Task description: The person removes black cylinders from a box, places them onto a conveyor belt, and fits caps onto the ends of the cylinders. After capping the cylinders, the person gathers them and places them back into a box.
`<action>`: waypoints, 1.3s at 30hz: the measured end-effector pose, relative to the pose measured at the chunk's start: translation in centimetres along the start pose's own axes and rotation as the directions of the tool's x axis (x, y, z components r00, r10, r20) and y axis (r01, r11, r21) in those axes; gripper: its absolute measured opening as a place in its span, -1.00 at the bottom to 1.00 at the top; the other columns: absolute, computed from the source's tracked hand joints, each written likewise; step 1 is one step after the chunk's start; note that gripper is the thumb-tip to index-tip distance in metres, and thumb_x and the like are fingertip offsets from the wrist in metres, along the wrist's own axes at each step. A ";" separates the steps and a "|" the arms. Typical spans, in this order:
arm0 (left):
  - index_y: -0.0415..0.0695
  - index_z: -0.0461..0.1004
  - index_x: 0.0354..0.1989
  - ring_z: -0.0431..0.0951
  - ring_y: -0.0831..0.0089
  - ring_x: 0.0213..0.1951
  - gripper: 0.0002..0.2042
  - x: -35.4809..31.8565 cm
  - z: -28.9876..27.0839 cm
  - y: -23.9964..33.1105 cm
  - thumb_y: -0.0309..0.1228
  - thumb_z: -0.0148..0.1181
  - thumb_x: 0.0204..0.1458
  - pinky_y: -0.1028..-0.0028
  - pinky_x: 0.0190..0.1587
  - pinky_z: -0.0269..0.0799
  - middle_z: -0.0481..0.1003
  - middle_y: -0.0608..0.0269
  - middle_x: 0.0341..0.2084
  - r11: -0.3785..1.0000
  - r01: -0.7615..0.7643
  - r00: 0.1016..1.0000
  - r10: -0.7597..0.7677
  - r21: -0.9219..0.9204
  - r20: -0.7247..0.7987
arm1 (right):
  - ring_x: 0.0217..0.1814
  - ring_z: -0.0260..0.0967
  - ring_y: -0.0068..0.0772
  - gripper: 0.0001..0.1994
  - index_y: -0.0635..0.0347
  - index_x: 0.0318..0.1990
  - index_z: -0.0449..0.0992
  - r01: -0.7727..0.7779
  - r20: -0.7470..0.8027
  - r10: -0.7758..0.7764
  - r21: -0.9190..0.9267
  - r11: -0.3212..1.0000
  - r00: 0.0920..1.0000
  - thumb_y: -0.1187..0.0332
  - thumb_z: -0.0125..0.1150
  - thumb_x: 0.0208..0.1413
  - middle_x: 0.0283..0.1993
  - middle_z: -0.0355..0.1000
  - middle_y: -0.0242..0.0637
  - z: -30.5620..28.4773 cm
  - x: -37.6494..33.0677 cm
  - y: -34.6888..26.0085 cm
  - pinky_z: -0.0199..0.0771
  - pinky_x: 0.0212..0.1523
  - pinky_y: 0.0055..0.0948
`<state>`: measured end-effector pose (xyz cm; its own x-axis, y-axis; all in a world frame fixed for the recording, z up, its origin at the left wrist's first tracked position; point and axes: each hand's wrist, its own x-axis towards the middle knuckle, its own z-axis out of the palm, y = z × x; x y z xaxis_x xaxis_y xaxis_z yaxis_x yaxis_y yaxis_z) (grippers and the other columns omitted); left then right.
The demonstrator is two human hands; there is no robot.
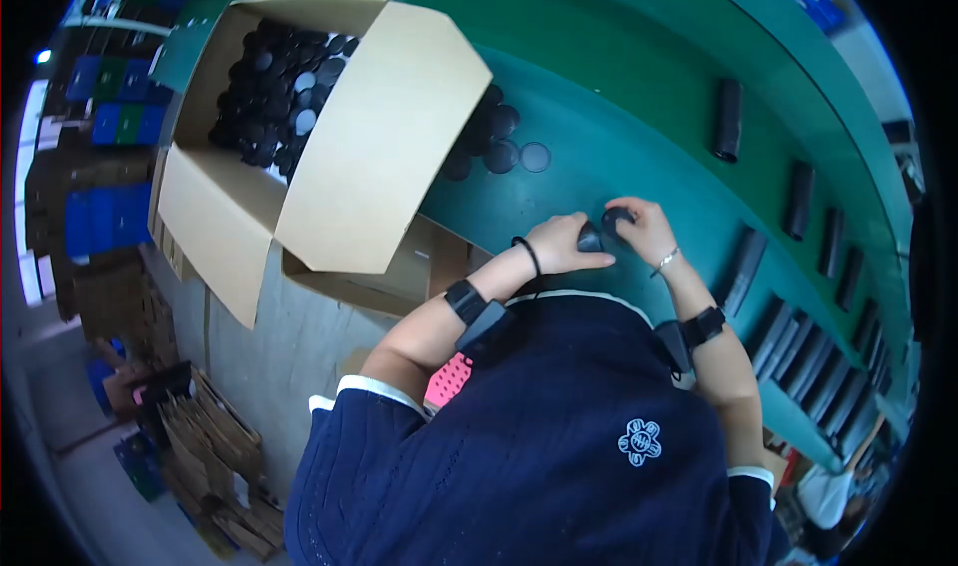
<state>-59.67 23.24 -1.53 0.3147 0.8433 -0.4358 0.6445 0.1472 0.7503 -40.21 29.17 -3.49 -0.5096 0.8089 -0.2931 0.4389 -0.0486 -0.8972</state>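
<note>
My left hand (pixel 561 244) is closed around a few black round discs (pixel 590 238), gripped between thumb and fingers; how many is hidden. Just to its right, my right hand (pixel 649 231) pinches a single black disc (pixel 617 220) by its edge, tilted up above the bench. The two hands almost meet, close to my body. Loose black discs (pixel 502 156) lie flat on the green bench (pixel 559 117), ahead and to the left of my hands, partly behind a box flap. They look like shallow lids or caps.
An open cardboard box (pixel 384 137) full of loose black discs stands at the left, its flaps spread. Another cardboard box (pixel 399 277) sits below it. Rod-like black stacks (pixel 743 267) line the bench at right, with one upright stack (pixel 729 117) farther off. Flattened cardboard (pixel 205 446) leans at lower left.
</note>
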 end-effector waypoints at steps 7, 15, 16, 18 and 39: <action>-0.33 0.24 -0.01 0.48 -0.01 -0.11 -0.21 -9.8 -2.9 -7.3 -0.10 0.45 -0.38 0.27 -0.05 0.39 0.44 -0.23 -0.20 0.984 0.073 0.981 -0.099 -0.160 -0.166 | -0.32 0.37 -0.43 -0.63 0.21 -0.09 0.49 -0.080 -0.087 0.067 -0.150 0.985 0.994 0.53 0.16 -0.16 -0.36 0.44 -0.30 2.1 10.9 1.1 0.40 -0.27 -0.46; -0.25 0.31 0.04 0.40 0.56 -0.09 -0.40 -13.4 -4.4 -7.8 -0.45 0.44 -0.24 0.52 0.04 0.28 0.44 0.33 -0.16 0.701 -0.085 0.952 -0.152 -0.708 -0.265 | 0.17 0.16 -0.15 -0.46 0.18 0.03 0.42 0.378 0.202 -0.355 -0.746 0.548 0.913 0.42 0.35 -0.23 0.10 0.29 -0.22 9.1 12.6 -3.2 0.17 0.14 -0.27; -0.24 0.28 0.08 0.39 0.56 -0.07 -0.37 -13.1 -4.7 -7.0 -0.48 0.43 -0.23 0.51 0.06 0.27 0.43 0.34 -0.13 0.668 -0.092 0.958 -0.142 -0.739 -0.247 | 0.15 0.18 -0.13 -0.44 0.18 0.05 0.41 0.381 0.230 -0.328 -0.754 0.535 0.916 0.42 0.35 -0.24 0.09 0.30 -0.21 9.1 12.9 -2.8 0.19 0.13 -0.26; -0.21 0.28 0.05 0.40 0.57 -0.09 -0.45 -11.7 -4.5 -6.6 -0.45 0.38 -0.16 0.50 0.04 0.29 0.43 0.35 -0.16 0.574 -0.159 0.957 -0.111 -0.803 -0.268 | 0.13 0.21 -0.10 -0.43 0.18 0.06 0.41 0.381 0.259 -0.293 -0.762 0.523 0.921 0.43 0.35 -0.25 0.09 0.31 -0.20 8.8 13.1 -2.4 0.21 0.13 -0.25; -0.16 0.13 0.18 0.31 0.52 0.04 -0.33 2.3 2.5 3.3 -0.49 0.35 -0.13 0.48 0.09 0.24 0.31 0.31 -0.03 0.654 -0.200 0.915 0.390 -0.730 0.100 | -0.02 0.34 -0.10 -0.45 0.14 0.31 -0.02 0.120 -0.108 -0.183 0.991 0.056 0.977 0.17 -0.09 0.25 0.16 0.18 0.06 -4.9 -9.8 -0.4 0.44 -0.14 -0.37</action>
<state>-55.05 24.35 -1.33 0.6090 0.7778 -0.1554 -0.1497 0.3051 0.9405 -31.74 24.12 1.32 -0.4982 0.8628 -0.0861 -0.7704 -0.4861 -0.4125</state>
